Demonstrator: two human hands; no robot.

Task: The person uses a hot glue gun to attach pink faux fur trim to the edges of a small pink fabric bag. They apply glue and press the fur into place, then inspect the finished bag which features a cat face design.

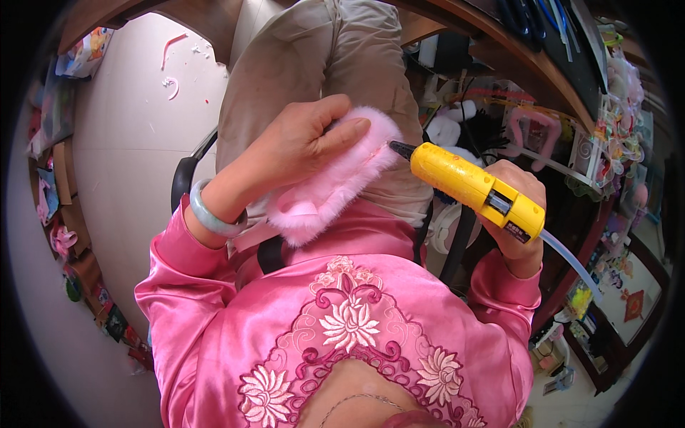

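Observation:
A fluffy pink plush piece with a seam-like line along it lies over my lap. My left hand grips its upper end between thumb and fingers. A small pink ribbon loop shows at its lower end. My right hand is wrapped around a yellow hot glue gun, whose dark nozzle meets or nearly meets the plush near the line's upper end. A translucent glue stick sticks out of the gun's rear. The fingers on the gun's far side are partly hidden.
The wooden table edge curves above my lap, with tools on a dark mat. White shelving holding craft pieces stands at the right. Pink scraps lie on the floor. Cardboard boxes line the left side.

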